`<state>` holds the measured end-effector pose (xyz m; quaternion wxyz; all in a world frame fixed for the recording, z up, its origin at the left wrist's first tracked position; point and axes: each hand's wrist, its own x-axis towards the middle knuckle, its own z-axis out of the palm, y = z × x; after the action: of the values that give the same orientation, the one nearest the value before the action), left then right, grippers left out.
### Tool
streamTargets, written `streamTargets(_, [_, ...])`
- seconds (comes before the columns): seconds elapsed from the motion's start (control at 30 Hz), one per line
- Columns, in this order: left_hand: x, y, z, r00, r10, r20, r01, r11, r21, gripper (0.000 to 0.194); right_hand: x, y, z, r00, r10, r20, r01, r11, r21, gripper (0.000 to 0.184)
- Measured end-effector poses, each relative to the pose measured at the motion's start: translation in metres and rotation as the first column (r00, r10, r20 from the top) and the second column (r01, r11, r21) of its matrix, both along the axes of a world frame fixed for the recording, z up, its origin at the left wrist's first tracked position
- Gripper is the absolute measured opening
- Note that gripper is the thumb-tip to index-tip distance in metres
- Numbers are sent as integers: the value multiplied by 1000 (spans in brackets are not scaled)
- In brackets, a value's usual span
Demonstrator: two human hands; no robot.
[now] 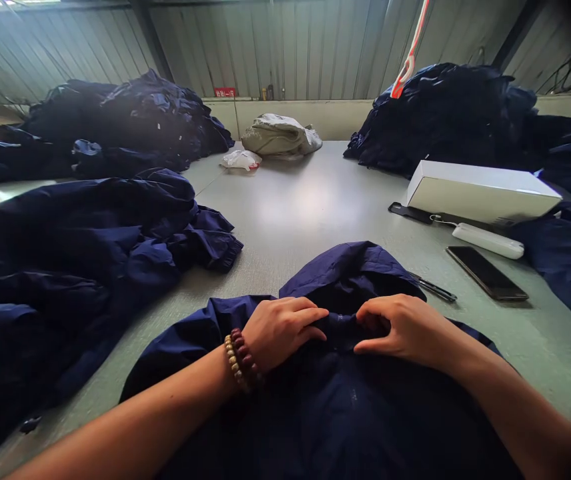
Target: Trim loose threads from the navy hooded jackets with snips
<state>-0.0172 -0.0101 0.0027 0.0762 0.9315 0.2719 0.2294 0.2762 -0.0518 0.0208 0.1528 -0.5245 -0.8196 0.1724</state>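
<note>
A navy hooded jacket [350, 407] lies spread in front of me, its hood [345, 267] pointing away across the table. At the neck opening below the hood, my left hand [285, 330] pinches the fabric from the left, with two beaded bracelets on the wrist. Facing it from the right, my right hand [400, 327] has its thumb and fingers curled on the same collar area. A short stretch of collar shows between the two hands. Some fingertips are hidden in the dark cloth.
Navy garments lie heaped at left [90, 260], far left [130, 120] and far right [455, 113]. On the right are a white box [480, 190], a white handheld device [488, 240], a phone [488, 273] and thread snips [435, 288]. Bags [282, 137] stand at the back.
</note>
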Motion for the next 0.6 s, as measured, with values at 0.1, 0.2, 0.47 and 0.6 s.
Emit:
streamTargets(0.1, [3,2,1,998,18,-61,-16,999,32,34,0,1,-4,1000,-23,17,22,999,45,36])
streamTargets(0.2, [7,2,0,995,78,-65,-75,996,49,32,2,4,-10,998,-51,35,47,993,105,47])
streamTargets(0.47, [3,7,0,993,109,43,-113,991,78,24,5,7,-15,997,-44,61,29,973,228,63])
streamTargets(0.6, [0,11,1,998,-39,51,34,996,82,23,2,1,-4,990,137,14,-132,915,380,42])
